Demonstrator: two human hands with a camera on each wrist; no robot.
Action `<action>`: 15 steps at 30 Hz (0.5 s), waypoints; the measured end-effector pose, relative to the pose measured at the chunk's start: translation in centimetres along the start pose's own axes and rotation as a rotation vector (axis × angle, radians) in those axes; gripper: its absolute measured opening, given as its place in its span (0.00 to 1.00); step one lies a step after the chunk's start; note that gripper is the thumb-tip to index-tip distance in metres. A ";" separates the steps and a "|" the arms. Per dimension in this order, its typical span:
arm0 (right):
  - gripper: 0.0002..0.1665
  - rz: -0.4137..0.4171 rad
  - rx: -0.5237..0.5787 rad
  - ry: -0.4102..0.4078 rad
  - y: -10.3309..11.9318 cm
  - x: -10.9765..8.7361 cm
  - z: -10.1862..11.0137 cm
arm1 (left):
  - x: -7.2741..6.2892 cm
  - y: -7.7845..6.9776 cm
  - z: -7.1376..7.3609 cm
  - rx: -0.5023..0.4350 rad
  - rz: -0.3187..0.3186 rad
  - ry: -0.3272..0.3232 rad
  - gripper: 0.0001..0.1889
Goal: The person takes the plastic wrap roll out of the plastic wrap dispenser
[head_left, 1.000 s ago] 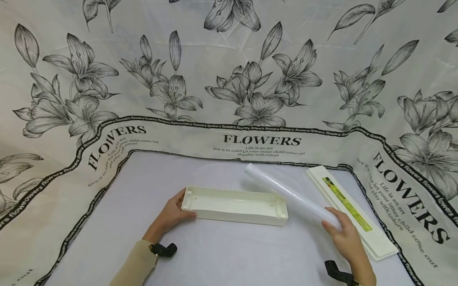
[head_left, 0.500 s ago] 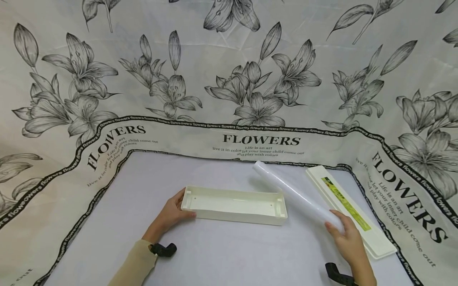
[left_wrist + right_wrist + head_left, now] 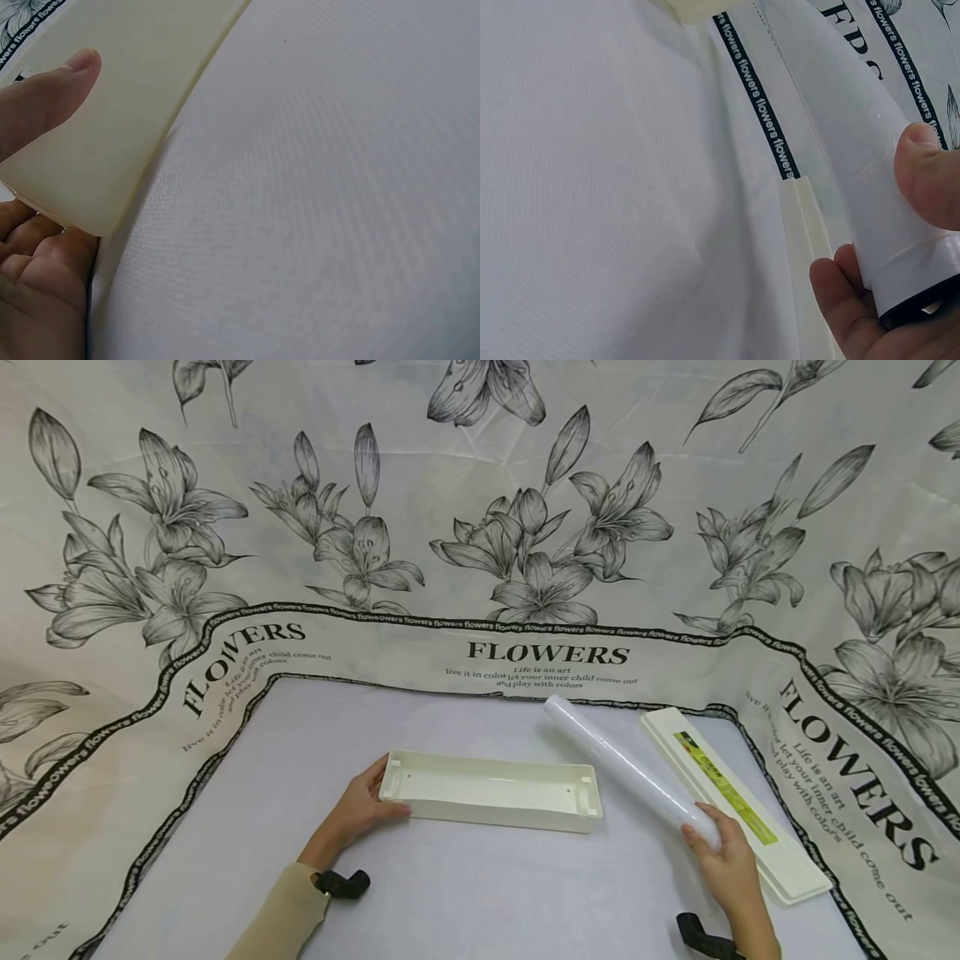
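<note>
An oblong off-white plastic box [image 3: 498, 817], its top uncovered and nothing inside, stands mid-table. My left hand [image 3: 358, 814] grips its left end; in the left wrist view the thumb [image 3: 64, 94] lies on the box's outer wall and the fingers are partly hidden at its end. To the right, my right hand [image 3: 727, 864] holds a roll of cling film [image 3: 622, 764] by its near end, with the far end slanting away to the left. The right wrist view shows thumb and fingers round the roll, whose hollow core has a dark rim.
A long white lid [image 3: 795, 872] with a yellow-green label lies slanted beyond the right hand, close to the table's right edge. White cloth [image 3: 480, 893] covers the table. A flower-printed fabric [image 3: 540, 552] rises behind and at both sides.
My right hand has shifted the cling film roll to the right, so its middle no longer overlaps the box's right end. My left hand and the box have stayed put.
</note>
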State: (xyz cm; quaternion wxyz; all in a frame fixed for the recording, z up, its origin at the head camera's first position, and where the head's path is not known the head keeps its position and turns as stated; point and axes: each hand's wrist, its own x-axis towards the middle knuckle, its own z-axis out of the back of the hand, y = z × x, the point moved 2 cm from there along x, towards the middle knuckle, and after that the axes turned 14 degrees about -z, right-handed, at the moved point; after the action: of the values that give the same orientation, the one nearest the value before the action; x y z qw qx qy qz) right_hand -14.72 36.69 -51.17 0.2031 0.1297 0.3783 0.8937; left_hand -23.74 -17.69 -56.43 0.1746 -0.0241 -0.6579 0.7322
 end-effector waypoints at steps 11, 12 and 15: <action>0.28 -0.129 0.026 -0.018 -1.2 0.0 0.0 | 0.0 -0.2 -0.2 0.009 0.016 -0.005 0.63; 0.29 -0.146 0.028 -0.016 -1.3 0.0 0.0 | -0.1 -0.2 -0.2 0.009 0.016 -0.006 0.63; 0.29 -0.175 0.038 -0.013 -1.6 0.0 0.1 | -0.1 -0.3 -0.2 0.007 0.016 -0.011 0.63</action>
State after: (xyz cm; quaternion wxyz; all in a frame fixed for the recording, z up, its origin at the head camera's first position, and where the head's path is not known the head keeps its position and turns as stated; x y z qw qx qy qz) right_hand -14.32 37.72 -52.26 0.2804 0.1059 0.4038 0.8643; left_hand -23.56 -17.49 -56.19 0.1655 -0.0246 -0.6559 0.7361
